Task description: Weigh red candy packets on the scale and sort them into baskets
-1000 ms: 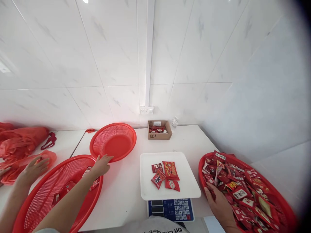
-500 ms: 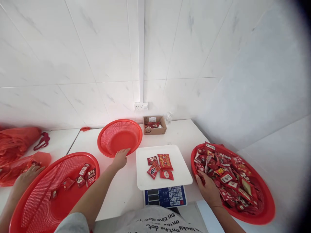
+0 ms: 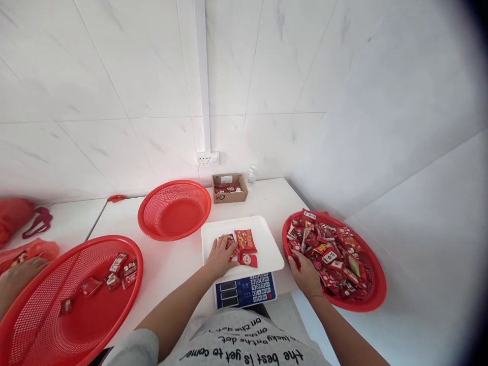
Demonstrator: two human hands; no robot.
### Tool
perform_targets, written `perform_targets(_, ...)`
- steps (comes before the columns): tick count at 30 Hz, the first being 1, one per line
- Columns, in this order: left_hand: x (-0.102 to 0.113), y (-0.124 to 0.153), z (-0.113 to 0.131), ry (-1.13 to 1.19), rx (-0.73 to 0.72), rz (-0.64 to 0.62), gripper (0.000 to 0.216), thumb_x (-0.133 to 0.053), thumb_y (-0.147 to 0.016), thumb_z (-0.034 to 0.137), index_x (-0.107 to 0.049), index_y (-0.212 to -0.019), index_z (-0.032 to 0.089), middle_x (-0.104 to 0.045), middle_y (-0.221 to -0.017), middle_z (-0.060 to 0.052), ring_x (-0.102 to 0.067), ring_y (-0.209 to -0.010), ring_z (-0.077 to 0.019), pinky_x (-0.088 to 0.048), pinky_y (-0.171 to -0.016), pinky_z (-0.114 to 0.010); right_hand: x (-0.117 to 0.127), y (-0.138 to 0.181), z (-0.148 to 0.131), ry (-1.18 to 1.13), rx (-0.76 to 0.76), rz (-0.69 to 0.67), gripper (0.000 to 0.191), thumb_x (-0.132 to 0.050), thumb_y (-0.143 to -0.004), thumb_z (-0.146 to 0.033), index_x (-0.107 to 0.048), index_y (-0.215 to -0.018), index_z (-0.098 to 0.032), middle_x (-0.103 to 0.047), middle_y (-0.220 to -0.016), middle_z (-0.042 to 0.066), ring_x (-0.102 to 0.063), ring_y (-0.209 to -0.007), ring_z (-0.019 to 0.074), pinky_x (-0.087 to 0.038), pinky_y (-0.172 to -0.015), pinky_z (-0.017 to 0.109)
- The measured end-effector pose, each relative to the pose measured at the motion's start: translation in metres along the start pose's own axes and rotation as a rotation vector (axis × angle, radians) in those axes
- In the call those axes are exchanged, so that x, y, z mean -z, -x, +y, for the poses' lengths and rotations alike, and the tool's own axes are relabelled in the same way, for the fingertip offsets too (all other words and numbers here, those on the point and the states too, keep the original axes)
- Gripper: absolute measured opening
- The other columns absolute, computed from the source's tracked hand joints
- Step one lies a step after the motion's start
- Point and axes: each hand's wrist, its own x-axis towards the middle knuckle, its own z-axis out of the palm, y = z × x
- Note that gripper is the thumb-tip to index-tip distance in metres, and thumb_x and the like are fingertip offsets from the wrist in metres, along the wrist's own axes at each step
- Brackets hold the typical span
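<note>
My left hand (image 3: 221, 256) rests over small red snack packets on the white scale pan (image 3: 267, 259), its fingers stretched out across them and partly hiding them. Beside those fingers lie a larger orange-red snack packet (image 3: 245, 241) and a small red packet (image 3: 248, 260). Below the pan shows the scale's blue keypad panel (image 3: 244, 291). At the near-left rim of a red basket (image 3: 375, 300), my right hand (image 3: 306, 276) is closed over the edge, fingertips hidden among the packets. That basket is heaped with red snack packets (image 3: 331, 254).
A red basket (image 3: 174, 183) stands behind the pan. Another red basket (image 3: 131, 305) at left holds several packets. A cardboard box (image 3: 231, 198) of packets sits near the wall. At far left, another person's hand (image 3: 19, 277) is by a red bag (image 3: 41, 248).
My left hand has moved right, from the back basket's rim onto the packets on the pan. My right hand stays at the right basket's rim. The view has shifted slightly.
</note>
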Motion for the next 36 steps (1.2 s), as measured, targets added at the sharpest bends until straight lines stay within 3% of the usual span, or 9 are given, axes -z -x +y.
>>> perform_targets(3, 0.004, -0.003, -0.004, -0.015, -0.021, 0.033, 0.054, -0.060, -0.078, 0.043, -0.047, -0.129, 0.029, -0.032, -0.144, -0.010, -0.032, -0.130, -0.0308, -0.030, -0.104, -0.046, 0.001, 0.001, -0.001, 0.001, -0.006, -0.003, 0.046, -0.038, -0.085, -0.046, -0.059, -0.110, -0.014, -0.065, -0.110, 0.014, -0.058, -0.103, 0.0257, -0.044, -0.090, 0.041)
perform_targets(7, 0.007, -0.004, -0.007, -0.002, -0.008, 0.058, 0.053, -0.060, -0.078, 0.043, -0.046, -0.128, 0.030, -0.041, -0.134, -0.009, -0.041, -0.119, -0.0290, -0.035, -0.098, -0.043, 0.003, 0.002, -0.004, 0.003, -0.018, -0.011, 0.046, -0.037, -0.086, -0.046, -0.059, -0.110, -0.014, -0.065, -0.110, 0.013, -0.058, -0.102, 0.0261, -0.045, -0.089, 0.041)
perform_targets(13, 0.005, -0.008, -0.003, 0.086, 0.144, 0.093, 0.036, -0.055, -0.081, 0.032, -0.050, -0.115, 0.024, -0.053, -0.111, -0.008, -0.048, -0.107, -0.0236, -0.040, -0.087, -0.034, 0.005, 0.002, -0.005, -0.009, -0.022, -0.004, 0.046, -0.038, -0.085, -0.045, -0.059, -0.111, -0.013, -0.064, -0.113, 0.014, -0.057, -0.106, 0.0253, -0.044, -0.092, 0.040)
perform_targets(17, 0.015, -0.011, -0.007, 0.104, 0.221, 0.166, 0.031, -0.051, -0.083, 0.030, -0.049, -0.113, 0.024, -0.053, -0.108, -0.006, -0.055, -0.097, -0.0185, -0.043, -0.078, -0.028, 0.006, 0.001, -0.006, -0.011, -0.036, -0.030, 0.046, -0.037, -0.086, -0.044, -0.058, -0.113, -0.013, -0.064, -0.113, 0.014, -0.057, -0.105, 0.0249, -0.043, -0.091, 0.039)
perform_targets(20, 0.037, -0.015, -0.022, 0.088, 0.294, 0.247, 0.034, -0.046, -0.085, 0.030, -0.045, -0.119, 0.024, -0.050, -0.113, -0.008, -0.056, -0.095, -0.0186, -0.044, -0.074, -0.028, 0.006, 0.001, -0.007, -0.011, -0.048, -0.039, 0.046, -0.037, -0.087, -0.044, -0.057, -0.114, -0.014, -0.064, -0.113, 0.013, -0.057, -0.105, 0.0249, -0.044, -0.090, 0.039)
perform_targets(26, 0.112, -0.020, -0.077, 0.013, 0.481, 0.357, 0.045, -0.043, -0.085, 0.040, -0.040, -0.127, 0.025, -0.047, -0.119, -0.012, -0.056, -0.099, -0.0256, -0.047, -0.070, -0.033, 0.006, 0.001, -0.007, -0.025, -0.047, -0.031, 0.046, -0.037, -0.087, -0.043, -0.057, -0.115, -0.013, -0.065, -0.109, 0.013, -0.058, -0.102, 0.0259, -0.044, -0.090, 0.041)
perform_targets(29, 0.134, -0.019, -0.097, -0.061, 0.548, 0.370, 0.061, -0.043, -0.083, 0.050, -0.030, -0.137, 0.024, -0.044, -0.129, -0.016, -0.049, -0.111, -0.0312, -0.045, -0.083, -0.043, 0.006, 0.001, -0.007, -0.037, -0.047, -0.037, 0.046, -0.037, -0.087, -0.043, -0.056, -0.115, -0.012, -0.065, -0.108, 0.014, -0.058, -0.101, 0.0263, -0.044, -0.090, 0.041)
perform_targets(32, 0.124, -0.022, -0.090, -0.176, 0.497, 0.331, 0.075, -0.045, -0.080, 0.057, -0.022, -0.142, 0.022, -0.028, -0.146, -0.017, -0.023, -0.134, -0.0363, -0.025, -0.102, -0.056, 0.007, 0.001, -0.008, -0.038, -0.045, -0.038, 0.046, -0.037, -0.087, -0.042, -0.056, -0.115, -0.012, -0.065, -0.108, 0.014, -0.058, -0.101, 0.0261, -0.045, -0.089, 0.041)
perform_targets(36, 0.072, -0.032, -0.037, -0.123, 0.063, 0.101, 0.081, -0.055, -0.075, 0.060, -0.025, -0.143, 0.027, -0.016, -0.153, -0.010, -0.006, -0.141, -0.0310, -0.008, -0.110, -0.051, 0.009, 0.000, -0.010, -0.024, -0.041, -0.030, 0.044, -0.037, -0.087, -0.042, -0.057, -0.115, -0.014, -0.066, -0.107, 0.013, -0.059, -0.100, 0.0255, -0.045, -0.088, 0.040)
